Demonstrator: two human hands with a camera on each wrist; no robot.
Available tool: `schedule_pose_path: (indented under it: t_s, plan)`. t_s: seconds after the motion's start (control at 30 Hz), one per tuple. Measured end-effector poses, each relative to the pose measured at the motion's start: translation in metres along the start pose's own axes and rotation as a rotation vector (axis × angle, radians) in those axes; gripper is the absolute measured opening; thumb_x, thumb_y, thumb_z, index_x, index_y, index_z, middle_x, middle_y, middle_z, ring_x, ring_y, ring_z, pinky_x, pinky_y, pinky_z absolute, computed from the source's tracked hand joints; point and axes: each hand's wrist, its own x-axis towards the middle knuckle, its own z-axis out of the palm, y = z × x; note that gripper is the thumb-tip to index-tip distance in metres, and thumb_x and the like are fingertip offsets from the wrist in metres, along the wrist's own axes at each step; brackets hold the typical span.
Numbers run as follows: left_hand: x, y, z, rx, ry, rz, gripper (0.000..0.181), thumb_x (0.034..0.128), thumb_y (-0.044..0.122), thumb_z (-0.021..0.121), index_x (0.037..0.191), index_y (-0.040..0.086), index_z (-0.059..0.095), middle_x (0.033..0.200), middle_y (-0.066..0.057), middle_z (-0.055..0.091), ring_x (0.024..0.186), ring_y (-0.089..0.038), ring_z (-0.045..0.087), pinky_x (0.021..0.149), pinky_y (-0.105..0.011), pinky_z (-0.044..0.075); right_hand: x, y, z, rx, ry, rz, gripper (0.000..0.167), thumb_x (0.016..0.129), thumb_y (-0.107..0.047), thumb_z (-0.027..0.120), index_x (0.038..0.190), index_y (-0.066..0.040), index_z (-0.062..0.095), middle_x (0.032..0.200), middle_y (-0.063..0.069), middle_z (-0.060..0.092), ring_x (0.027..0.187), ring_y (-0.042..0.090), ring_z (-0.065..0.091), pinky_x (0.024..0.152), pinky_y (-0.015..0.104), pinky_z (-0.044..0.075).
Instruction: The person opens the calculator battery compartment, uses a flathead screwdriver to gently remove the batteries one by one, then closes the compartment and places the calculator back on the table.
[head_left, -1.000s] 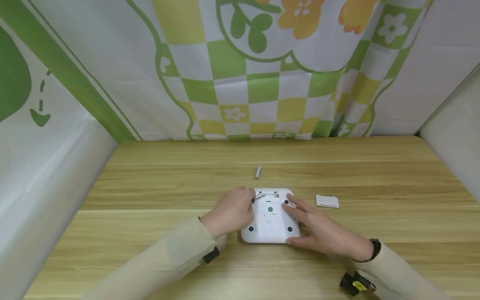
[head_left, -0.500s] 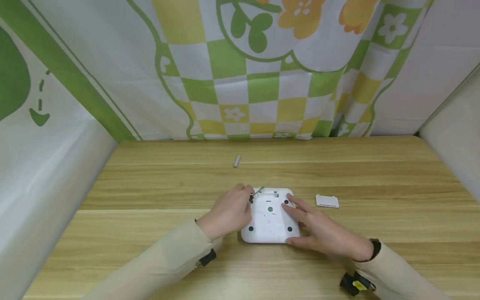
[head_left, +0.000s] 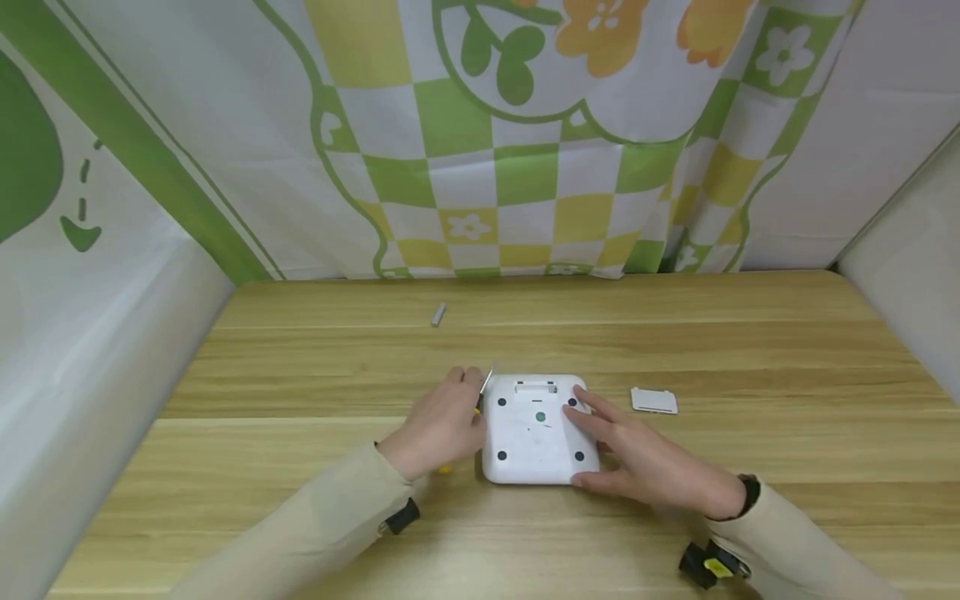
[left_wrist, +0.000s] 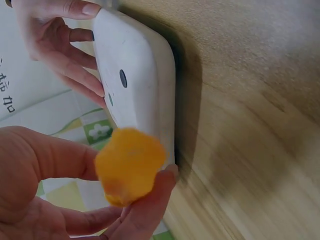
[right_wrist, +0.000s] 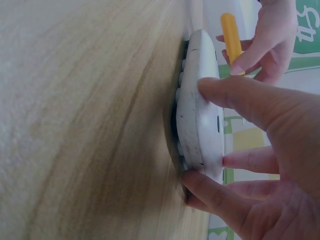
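A white calculator [head_left: 540, 442] lies face down in the head view; keys show along its underside in the right wrist view. Its battery compartment [head_left: 536, 389] at the far edge is uncovered. By the calculator's left edge, my left hand [head_left: 442, 425] grips a screwdriver by its yellow handle [left_wrist: 130, 165], the metal shaft [head_left: 487, 379] pointing up and away beside the far left corner. My right hand [head_left: 645, 458] holds the calculator's right side, thumb at the near corner and fingers on the back. Farther off, a small grey battery [head_left: 438, 315] lies loose on the table.
The white battery cover [head_left: 654, 401] lies on the wooden table [head_left: 750, 350] right of the calculator. A patterned curtain [head_left: 525, 183] hangs behind the table's far edge. White walls stand at both sides.
The battery has rolled left and away across the table. My left hand has drawn the screwdriver out of the compartment and left past the calculator's edge. The right hand stays in place.
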Motion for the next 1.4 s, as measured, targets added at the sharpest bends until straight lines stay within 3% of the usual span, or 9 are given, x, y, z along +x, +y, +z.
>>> schedule_pose_path:
  t_s: [0.27, 0.5, 0.7, 0.83, 1.17, 1.4]
  plan:
    - [-0.004, -0.01, -0.002, 0.014, 0.007, -0.044, 0.053, 0.0772, 0.001, 0.064, 0.126, -0.011, 0.046, 0.099, -0.021, 0.057, 0.068, -0.023, 0.052, 0.054, -0.031, 0.046, 0.0, 0.0, 0.0, 0.016, 0.0, -0.007, 0.076, 0.085, -0.033, 0.072, 0.143, 0.003, 0.039, 0.155, 0.023, 0.022, 0.129, 0.033, 0.046, 0.095, 0.036, 0.049]
    - [-0.008, -0.016, -0.003, -0.005, -0.045, -0.104, 0.064, 0.0777, -0.001, 0.061, 0.136, -0.011, 0.038, 0.106, -0.024, 0.057, 0.073, -0.023, 0.052, 0.061, -0.034, 0.049, 0.0, 0.0, 0.0, 0.01, 0.005, -0.008, 0.075, 0.085, -0.032, 0.072, 0.143, 0.003, 0.04, 0.155, 0.023, 0.023, 0.128, 0.032, 0.048, 0.094, 0.035, 0.05]
    - [-0.011, -0.02, -0.004, -0.05, -0.083, -0.164, 0.069, 0.0804, -0.003, 0.059, 0.143, -0.008, 0.031, 0.118, -0.028, 0.054, 0.073, -0.023, 0.052, 0.057, -0.029, 0.047, 0.0, 0.0, 0.0, 0.007, 0.006, -0.008, 0.075, 0.085, -0.032, 0.073, 0.143, 0.003, 0.04, 0.155, 0.023, 0.022, 0.128, 0.032, 0.048, 0.094, 0.034, 0.05]
    - [-0.012, -0.026, -0.004, -0.031, -0.092, -0.195, 0.069, 0.0822, -0.001, 0.059, 0.144, -0.007, 0.03, 0.124, -0.029, 0.052, 0.077, -0.025, 0.054, 0.062, -0.032, 0.05, 0.0, 0.0, 0.0, 0.01, 0.002, -0.004, 0.075, 0.085, -0.032, 0.073, 0.143, 0.002, 0.04, 0.155, 0.023, 0.022, 0.128, 0.032, 0.048, 0.093, 0.034, 0.05]
    - [-0.016, -0.037, -0.006, 0.021, -0.091, -0.205, 0.067, 0.0811, -0.001, 0.06, 0.142, -0.009, 0.032, 0.122, -0.032, 0.052, 0.084, -0.03, 0.057, 0.073, -0.044, 0.053, -0.001, -0.001, -0.001, 0.011, -0.001, 0.004, 0.075, 0.085, -0.033, 0.072, 0.143, 0.001, 0.04, 0.155, 0.023, 0.023, 0.128, 0.033, 0.048, 0.093, 0.035, 0.05]
    - [-0.017, -0.045, -0.006, 0.022, -0.098, -0.212, 0.068, 0.0796, -0.002, 0.06, 0.141, -0.011, 0.032, 0.125, -0.035, 0.05, 0.081, -0.03, 0.055, 0.069, -0.04, 0.051, 0.0, -0.001, -0.001, 0.01, -0.004, 0.0, 0.075, 0.085, -0.034, 0.072, 0.144, 0.001, 0.039, 0.155, 0.023, 0.022, 0.13, 0.034, 0.045, 0.094, 0.035, 0.049]
